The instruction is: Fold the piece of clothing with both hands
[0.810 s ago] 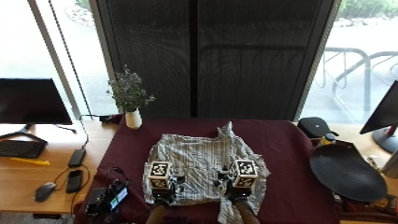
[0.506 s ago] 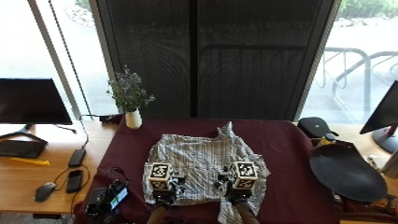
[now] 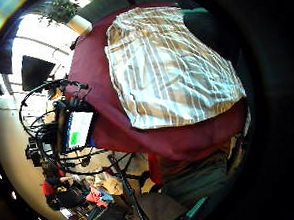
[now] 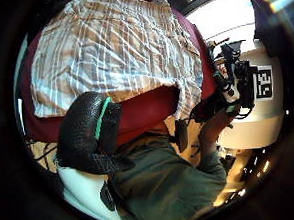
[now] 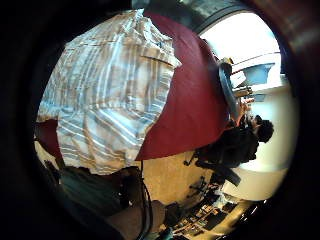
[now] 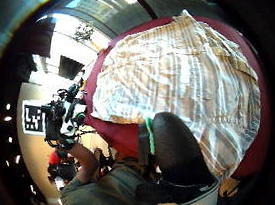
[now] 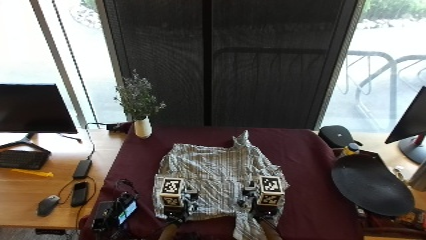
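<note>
The white-and-tan striped cotton shirt (image 7: 216,180) lies spread on my maroon-covered desk (image 7: 299,155). My left hand (image 7: 174,212) and right hand (image 7: 261,210) sit at its six o'clock hem; whether either grip grasps it, I cannot tell.

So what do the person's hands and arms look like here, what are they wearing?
Both the left hand and the right hand wear black gloves with a green seam stripe on the fingers. The palm views show a dark green garment on the body.
</note>
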The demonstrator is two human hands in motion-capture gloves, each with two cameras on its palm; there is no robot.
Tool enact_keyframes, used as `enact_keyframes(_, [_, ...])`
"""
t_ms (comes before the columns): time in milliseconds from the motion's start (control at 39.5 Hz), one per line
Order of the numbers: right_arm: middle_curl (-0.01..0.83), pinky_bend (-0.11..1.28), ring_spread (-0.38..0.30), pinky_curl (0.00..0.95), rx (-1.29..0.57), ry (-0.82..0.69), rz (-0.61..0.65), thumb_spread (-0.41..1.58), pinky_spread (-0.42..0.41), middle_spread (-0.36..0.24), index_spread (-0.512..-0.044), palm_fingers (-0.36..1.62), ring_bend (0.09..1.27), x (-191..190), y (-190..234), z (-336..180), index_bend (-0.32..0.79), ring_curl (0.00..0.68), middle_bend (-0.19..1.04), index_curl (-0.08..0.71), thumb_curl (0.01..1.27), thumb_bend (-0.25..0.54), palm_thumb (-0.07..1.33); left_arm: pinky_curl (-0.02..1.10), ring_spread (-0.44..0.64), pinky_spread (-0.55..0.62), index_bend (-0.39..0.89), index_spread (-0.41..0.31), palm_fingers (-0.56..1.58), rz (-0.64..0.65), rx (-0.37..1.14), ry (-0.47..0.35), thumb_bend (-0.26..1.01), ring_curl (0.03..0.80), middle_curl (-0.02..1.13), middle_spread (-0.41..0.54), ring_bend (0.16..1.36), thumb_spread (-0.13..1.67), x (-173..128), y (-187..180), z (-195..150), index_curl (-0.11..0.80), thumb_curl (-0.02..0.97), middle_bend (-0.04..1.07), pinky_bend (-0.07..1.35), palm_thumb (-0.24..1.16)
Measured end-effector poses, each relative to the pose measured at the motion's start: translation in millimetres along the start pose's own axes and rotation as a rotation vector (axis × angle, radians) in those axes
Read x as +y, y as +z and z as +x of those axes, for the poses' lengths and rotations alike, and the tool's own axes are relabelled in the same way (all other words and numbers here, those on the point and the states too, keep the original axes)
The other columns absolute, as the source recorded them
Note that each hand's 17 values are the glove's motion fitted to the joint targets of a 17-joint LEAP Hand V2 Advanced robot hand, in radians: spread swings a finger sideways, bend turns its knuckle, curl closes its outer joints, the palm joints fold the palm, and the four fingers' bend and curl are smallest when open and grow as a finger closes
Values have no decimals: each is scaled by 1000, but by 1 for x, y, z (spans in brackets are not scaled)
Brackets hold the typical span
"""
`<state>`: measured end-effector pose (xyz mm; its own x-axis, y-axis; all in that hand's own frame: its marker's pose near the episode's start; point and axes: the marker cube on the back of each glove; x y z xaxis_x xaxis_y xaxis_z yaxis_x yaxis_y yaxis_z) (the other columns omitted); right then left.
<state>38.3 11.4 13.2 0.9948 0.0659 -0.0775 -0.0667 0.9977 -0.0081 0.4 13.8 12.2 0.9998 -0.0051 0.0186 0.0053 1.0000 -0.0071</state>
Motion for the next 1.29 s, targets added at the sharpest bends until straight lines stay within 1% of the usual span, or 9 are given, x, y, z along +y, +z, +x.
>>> enact_keyframes(430, [274,622,140,354,-48,33,-175,1124,226,13,-336,237,285,14,58,50,123,242,169,246,293,15,433,303,217,278,117,-55,362,-211,36,25,-21,296,352,61,535,1137,-4,76,-1,276,279,194,451,353])
enact_keyframes(683, [279,653,121,363,44,41,-325,1071,191,4,-329,266,308,27,81,62,162,261,164,260,315,-7,497,318,187,246,172,-72,406,-184,22,28,-21,304,363,55,548,1098,-1,104,-5,300,295,187,456,359])
enact_keyframes(835, [276,647,-2,354,115,78,-266,1088,50,-41,-310,571,481,25,90,69,146,309,158,269,346,44,651,318,134,212,248,-123,507,-60,75,6,-14,305,363,25,524,1102,2,108,-4,354,302,173,415,376])
enact_keyframes(937, [287,652,-71,351,137,94,-172,1089,-49,-87,-301,731,501,24,88,67,164,325,170,286,347,41,693,305,79,167,332,-168,652,57,67,0,-6,294,374,-35,475,1118,3,102,-4,392,306,204,357,404])
enact_keyframes(1038, [303,642,-130,355,159,104,-84,1092,-138,-132,-297,899,496,23,87,66,191,342,181,312,351,43,742,300,6,132,361,-202,778,268,-65,-24,6,297,395,-104,450,1141,-13,89,-17,416,312,239,298,449])
enact_keyframes(1139, [316,592,-180,348,179,102,-2,1096,-200,-187,-296,1067,510,22,87,65,210,361,182,339,364,71,832,285,-99,88,380,-241,949,215,17,-11,21,307,411,-174,459,1155,-5,97,-2,432,322,284,206,513])
enact_keyframes(1164, [308,588,-180,345,183,98,7,1093,-201,-194,-295,1009,483,23,87,64,187,350,155,333,357,49,806,281,-114,78,379,-248,961,201,19,-8,19,304,406,-184,453,1157,-3,97,0,433,322,275,189,520])
enact_keyframes(1190, [322,575,-197,349,188,93,11,1094,-227,-185,-292,1137,510,24,86,64,212,370,187,353,372,83,873,281,-136,66,382,-256,978,190,14,-8,20,312,408,-193,464,1155,-1,95,0,437,324,262,176,532])
enact_keyframes(1291, [350,541,-227,351,199,66,61,1098,-267,-194,-291,1209,509,27,82,65,193,387,215,374,376,83,912,271,-198,42,384,-281,1041,176,6,-2,14,330,432,-232,458,1152,4,90,-2,449,329,286,135,564])
